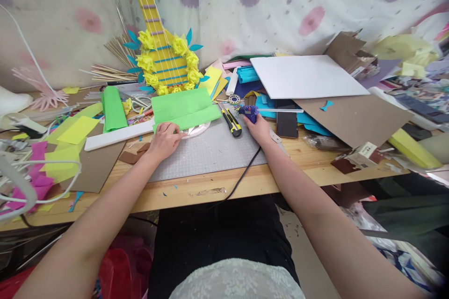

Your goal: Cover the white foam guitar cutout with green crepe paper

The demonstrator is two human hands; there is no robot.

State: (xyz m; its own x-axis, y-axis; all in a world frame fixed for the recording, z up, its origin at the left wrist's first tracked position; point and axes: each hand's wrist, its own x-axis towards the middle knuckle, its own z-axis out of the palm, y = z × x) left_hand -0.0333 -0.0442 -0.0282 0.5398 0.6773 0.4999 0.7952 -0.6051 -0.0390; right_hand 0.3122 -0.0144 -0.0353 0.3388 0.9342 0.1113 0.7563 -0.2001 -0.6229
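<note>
My left hand [165, 140] is closed at the lower left edge of a green crepe paper sheet [185, 106], its fingers curled and pressed together. Part of a white round piece [198, 130] shows under the sheet, next to my fingertips. In my right hand [258, 128] is a blue glue gun [249, 112], with a long clear glue stick [280, 110] jutting out to the right. Its nozzle end is hard to make out. Between my hands lies a yellow and black utility knife [231, 121] on the grey cutting mat [210, 159].
A yellow paper guitar [168, 63] with yellow flowers stands against the patterned curtain. White foam board [308, 77] and brown cardboard [354, 114] lie right, near a dark phone [286, 121]. A white strip [119, 135] and a green roll [114, 108] lie left. A black cord [242, 178] crosses the table edge.
</note>
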